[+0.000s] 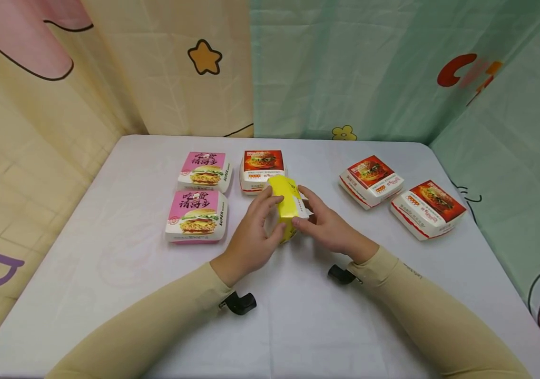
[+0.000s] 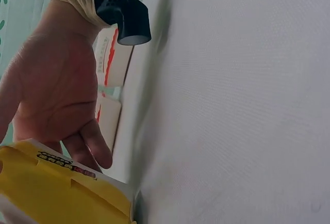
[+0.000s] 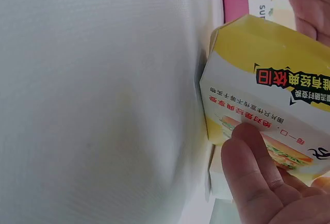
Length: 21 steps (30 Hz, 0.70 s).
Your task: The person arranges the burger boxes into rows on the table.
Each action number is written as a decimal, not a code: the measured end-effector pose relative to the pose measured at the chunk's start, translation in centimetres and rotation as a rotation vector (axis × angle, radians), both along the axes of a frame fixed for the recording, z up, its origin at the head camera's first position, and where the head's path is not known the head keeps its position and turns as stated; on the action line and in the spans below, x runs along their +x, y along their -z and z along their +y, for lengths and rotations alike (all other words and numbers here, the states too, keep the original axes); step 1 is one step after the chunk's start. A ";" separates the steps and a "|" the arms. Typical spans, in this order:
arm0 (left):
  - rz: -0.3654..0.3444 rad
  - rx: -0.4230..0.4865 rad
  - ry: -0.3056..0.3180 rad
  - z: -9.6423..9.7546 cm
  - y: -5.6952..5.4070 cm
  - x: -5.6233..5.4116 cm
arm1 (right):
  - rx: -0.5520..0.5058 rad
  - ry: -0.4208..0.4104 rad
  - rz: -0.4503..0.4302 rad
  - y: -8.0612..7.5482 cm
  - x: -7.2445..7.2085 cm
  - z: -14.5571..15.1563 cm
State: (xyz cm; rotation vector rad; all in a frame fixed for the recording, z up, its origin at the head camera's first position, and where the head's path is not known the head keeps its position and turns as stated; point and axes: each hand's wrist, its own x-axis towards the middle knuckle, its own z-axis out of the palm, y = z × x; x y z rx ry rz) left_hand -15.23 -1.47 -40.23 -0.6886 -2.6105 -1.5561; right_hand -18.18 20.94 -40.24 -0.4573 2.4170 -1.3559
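Observation:
A yellow and white cardboard burger box [image 1: 286,202] stands tilted up on one side near the middle of the table, between both hands. My left hand [image 1: 253,231] grips it from the left, fingers at its upper edge and thumb at the near end. From the right, my right hand [image 1: 329,223] holds it with thumb and fingers. In the right wrist view, fingertips [image 3: 247,136] rest on the white face of the box [image 3: 268,100], over a printed burger. The left wrist view shows the yellow side of the box [image 2: 67,182] with the right palm [image 2: 56,84] behind.
Two pink and white burger boxes [image 1: 198,216] lie one behind the other at left. A red and white box [image 1: 263,168] sits just behind the yellow one. Two more red and white boxes [image 1: 371,181] lie angled at right. Curtains [image 1: 345,68] border the white table [image 1: 123,295].

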 end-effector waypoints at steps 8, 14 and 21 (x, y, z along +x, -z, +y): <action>-0.006 -0.069 -0.005 -0.5 0.9 -0.7 | -0.029 0.017 0.002 0.5 0.0 0.1; -0.004 -0.105 -0.009 -0.7 1.1 -1.0 | -0.070 0.016 -0.039 0.5 0.0 0.1; -0.024 -0.160 -0.005 -0.8 1.1 -0.9 | -0.098 0.071 -0.057 0.3 -0.1 0.1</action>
